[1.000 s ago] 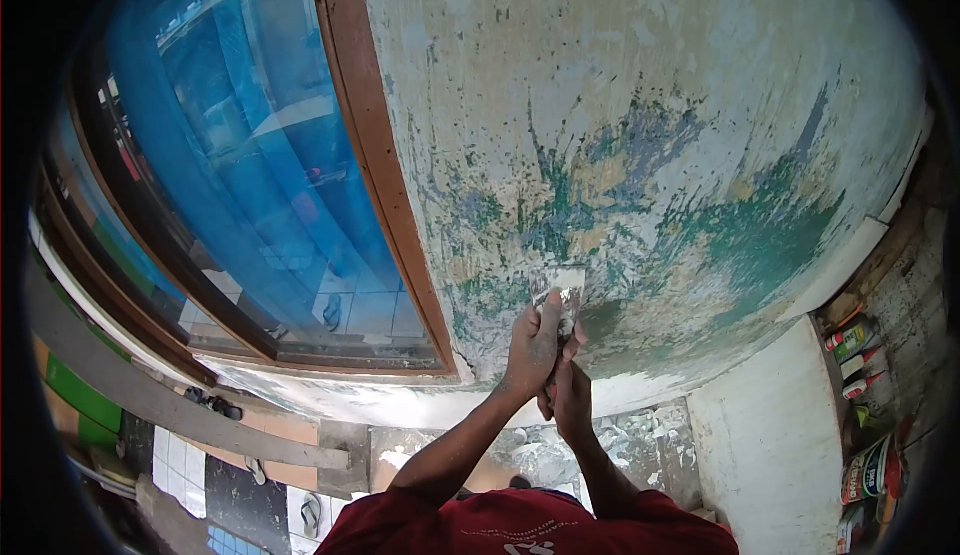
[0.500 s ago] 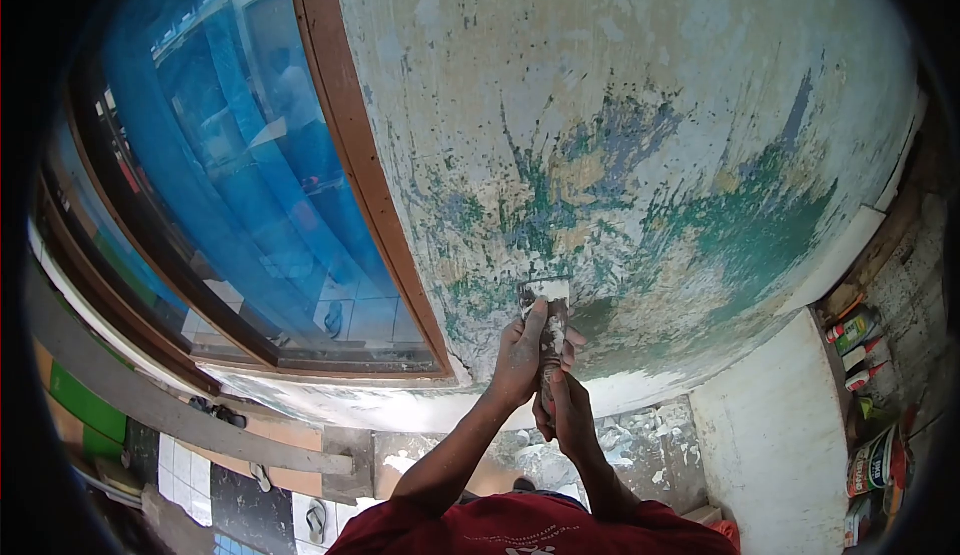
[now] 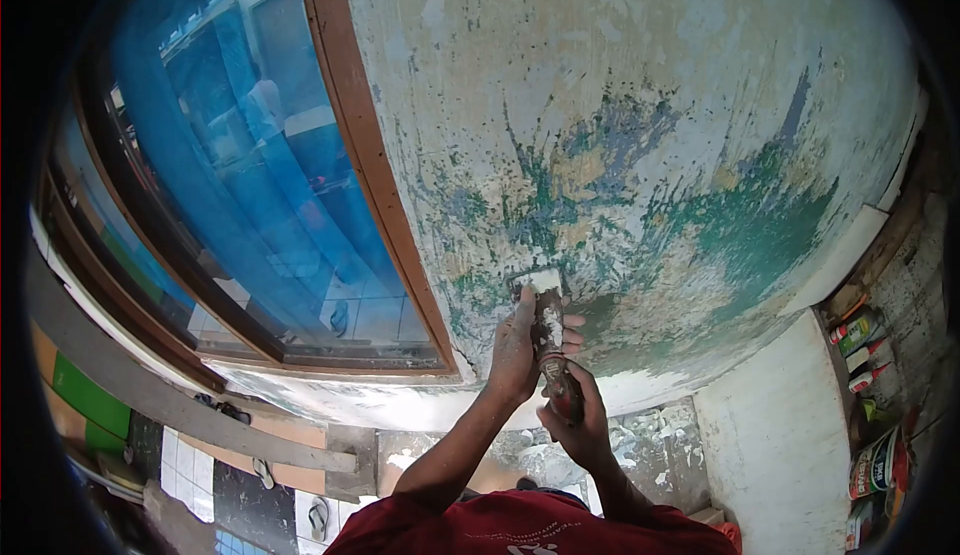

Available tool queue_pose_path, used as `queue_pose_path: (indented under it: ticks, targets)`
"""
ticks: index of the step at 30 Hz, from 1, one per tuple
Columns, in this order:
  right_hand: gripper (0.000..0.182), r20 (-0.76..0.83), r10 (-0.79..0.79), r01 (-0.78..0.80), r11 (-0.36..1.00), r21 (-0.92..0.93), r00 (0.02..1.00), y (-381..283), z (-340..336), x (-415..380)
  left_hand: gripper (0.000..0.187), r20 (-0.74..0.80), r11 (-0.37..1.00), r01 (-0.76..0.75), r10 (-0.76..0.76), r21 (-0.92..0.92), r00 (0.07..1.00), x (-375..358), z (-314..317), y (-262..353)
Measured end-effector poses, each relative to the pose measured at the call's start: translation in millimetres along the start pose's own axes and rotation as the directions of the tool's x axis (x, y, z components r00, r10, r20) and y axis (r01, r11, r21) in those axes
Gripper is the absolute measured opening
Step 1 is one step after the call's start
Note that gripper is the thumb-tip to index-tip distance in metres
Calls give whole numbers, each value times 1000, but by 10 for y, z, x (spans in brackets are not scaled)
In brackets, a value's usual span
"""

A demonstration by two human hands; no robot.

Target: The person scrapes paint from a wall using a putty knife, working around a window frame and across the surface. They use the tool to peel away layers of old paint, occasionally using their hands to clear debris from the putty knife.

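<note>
A putty knife [image 3: 549, 327], its blade smeared with white and its handle dark, is held up against the wall [image 3: 640, 225]. The blade's wide end lies at the lower part of a patch of green, grey and cream paint remnants. My left hand [image 3: 514, 353] is closed around the blade from the left, thumb along its face and fingertips showing past its right side. Lower down, my right hand [image 3: 588, 423] grips the handle from the right. White dust coats the fingers of my left hand.
A brown-framed window [image 3: 375, 190] with a blue curtain behind it borders the wall on the left. White flakes litter the floor [image 3: 660, 445] below. On the right, a low white partition [image 3: 770, 425] stands beside bottles [image 3: 858, 333] and a labelled tub [image 3: 875, 465]. Sandals [image 3: 318, 518] lie at lower left.
The putty knife's handle has swung outward to the lower right, with my right hand following it. My left hand has shifted slightly, its fingers showing more past the blade.
</note>
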State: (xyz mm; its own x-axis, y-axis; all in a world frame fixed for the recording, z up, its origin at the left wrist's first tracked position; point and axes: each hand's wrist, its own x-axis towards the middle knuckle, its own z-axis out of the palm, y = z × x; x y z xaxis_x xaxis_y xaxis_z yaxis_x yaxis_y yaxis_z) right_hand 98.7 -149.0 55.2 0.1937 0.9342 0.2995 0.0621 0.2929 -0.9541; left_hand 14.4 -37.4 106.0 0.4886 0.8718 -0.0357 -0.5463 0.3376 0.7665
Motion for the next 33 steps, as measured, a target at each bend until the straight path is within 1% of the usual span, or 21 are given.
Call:
queue_pose_path:
  ticks: [1,2,3,4,5,6,7,8,9,10,13,14,17,20,22,25,26,29,30,32,33]
  targets:
    - [60,61,-104,107,993,-41,993,-17,-17,-18,56,-9,999,-7,7,-35,1000,-37,20,48]
    - [66,126,-203,214,974,-75,971,-39,-51,-36,54,-36,999,-12,11,-47,999,-77,46,106]
    - [72,193,-296,320,942,-102,935,-85,-66,-54,53,-40,994,-16,11,-108,999,-106,61,144]
    - [70,167,-506,529,834,-156,846,-303,4,25,51,-43,986,-17,10,-168,999,-136,73,172]
    - [67,178,-575,601,774,-199,799,-278,6,72,50,-45,974,-17,7,-228,999,-174,97,203]
    - [64,191,-639,666,705,-243,745,-218,2,116,43,-38,965,-4,-6,-264,999,-223,164,270]
    - [61,208,-698,725,626,-286,685,-226,5,173,42,2,963,-7,7,-268,1000,-236,166,286]
    - [50,186,-743,752,566,-337,643,-305,7,252,41,44,962,-8,21,-272,999,-249,163,303]
    - [45,166,-784,774,512,-372,598,-383,27,344,39,85,962,-8,33,-275,996,-263,165,318]
    - [40,184,-832,815,426,-392,523,-512,66,476,36,131,954,10,31,-300,991,-277,192,350]
    - [27,288,-917,898,141,-416,277,-912,108,782,33,89,972,-67,89,-227,992,-246,338,548]
    - [24,332,-924,911,39,-412,190,-1036,112,873,33,128,977,-143,164,-159,978,-280,377,645]
    - [20,372,-917,951,26,-307,145,-1383,216,1179,34,112,937,-100,145,-335,983,-242,547,904]
    - [19,296,-943,976,97,-197,153,-1310,348,1387,33,44,962,-179,192,-205,980,-182,508,915]
    - [21,229,-959,972,119,-202,165,-1167,362,1378,31,214,891,-66,179,-450,960,8,377,822]
    - [23,190,-965,966,137,-220,180,-999,350,1326,31,68,956,-252,265,-152,962,11,331,700]
    - [23,188,-961,960,155,-232,200,-962,346,1293,32,79,938,-136,169,-319,982,32,257,616]
    - [23,184,-951,946,196,-258,248,-834,332,1205,33,127,932,-30,81,-361,989,43,107,461]
    - [24,184,-947,942,209,-263,261,-768,317,1176,31,119,891,42,13,-452,993,-16,152,464]
    - [29,189,-936,932,243,-269,298,-626,290,1104,33,85,928,31,0,-372,996,2,75,353]
    - [26,191,-932,930,250,-269,306,-553,272,1069,34,68,943,30,-8,-331,998,3,29,280]
